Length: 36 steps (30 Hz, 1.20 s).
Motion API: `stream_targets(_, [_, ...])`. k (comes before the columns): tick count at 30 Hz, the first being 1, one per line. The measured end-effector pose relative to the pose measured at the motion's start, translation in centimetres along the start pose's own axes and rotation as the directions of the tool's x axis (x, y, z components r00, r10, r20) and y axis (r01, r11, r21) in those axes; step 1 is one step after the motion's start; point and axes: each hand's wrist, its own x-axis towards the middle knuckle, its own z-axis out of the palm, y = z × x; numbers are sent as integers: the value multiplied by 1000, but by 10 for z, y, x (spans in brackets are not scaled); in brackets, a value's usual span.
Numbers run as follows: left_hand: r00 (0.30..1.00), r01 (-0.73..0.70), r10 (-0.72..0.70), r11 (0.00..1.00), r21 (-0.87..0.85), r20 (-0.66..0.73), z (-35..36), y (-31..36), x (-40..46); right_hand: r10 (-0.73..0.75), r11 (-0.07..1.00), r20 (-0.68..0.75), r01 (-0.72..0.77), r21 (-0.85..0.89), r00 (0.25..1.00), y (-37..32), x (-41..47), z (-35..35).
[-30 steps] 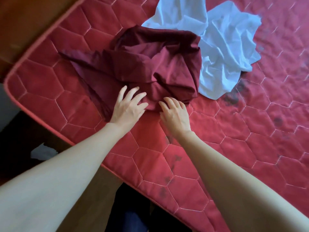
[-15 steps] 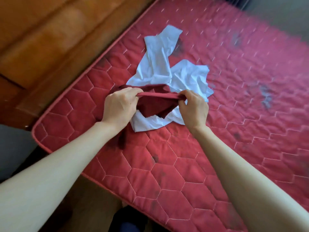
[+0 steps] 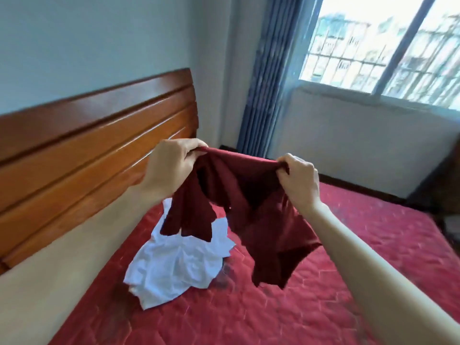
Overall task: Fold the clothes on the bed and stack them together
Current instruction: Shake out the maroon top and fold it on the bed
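A dark red garment (image 3: 251, 207) hangs in the air above the bed, bunched and unfolded. My left hand (image 3: 169, 168) grips its upper edge at the left, and my right hand (image 3: 300, 180) grips the same edge at the right. Its loose ends dangle down toward the red quilted mattress (image 3: 361, 245). Under it, a crumpled white garment (image 3: 174, 265) lies on the mattress, partly hidden by the red cloth.
A wooden headboard (image 3: 87, 145) runs along the left side of the bed. Behind the bed are a blue curtain (image 3: 268, 78), a pale wall and a barred window (image 3: 388, 46). Dark furniture (image 3: 443, 185) stands at the far right.
Both hands took hold of the red garment on the mattress and lifted it up into the air. The white garment stayed on the bed. The view tilted up toward the wall.
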Motion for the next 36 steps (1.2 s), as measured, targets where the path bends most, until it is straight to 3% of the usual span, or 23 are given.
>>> stream_targets(5, [998, -31, 30, 999, 18, 59, 7, 77, 28, 170, 985, 11, -170, -3, 985, 62, 4, -98])
stream_targets(9, [996, 42, -42, 999, 2, 75, 23, 104, 50, 141, 989, 26, -142, 35, 990, 87, 17, -168])
stream_targets(14, [974, 173, -164, 984, -50, 156, 49, 127, 70, 170, 941, 54, -178, 288, 984, 83, 40, -229])
stream_targets(18, [970, 174, -162, 983, -53, 180, 61, 149, 80, 162, 922, 11, -155, 356, 987, 69, 60, -262])
stream_targets(22, [959, 206, -163, 963, -174, 232, 61, 170, 94, 287, 851, -31, -240, 467, 958, 56, 76, -285])
stream_targets(26, [929, 172, 1, 883, -437, 369, 59, 210, 111, 378, 781, -49, -290, 553, 924, 40, 88, -297])
stream_targets(29, [922, 41, 150, 879, -475, 358, 60, 250, 129, 331, 796, -53, -249, 552, 942, 21, 95, -300])
stream_targets(33, [928, 30, 181, 836, -548, 327, 68, 282, 145, 209, 861, -44, -163, 482, 977, 5, 96, -303])
stream_targets(36, [953, 65, 129, 797, -601, 273, 76, 289, 152, 194, 875, -75, -137, 465, 978, 7, 92, -309])
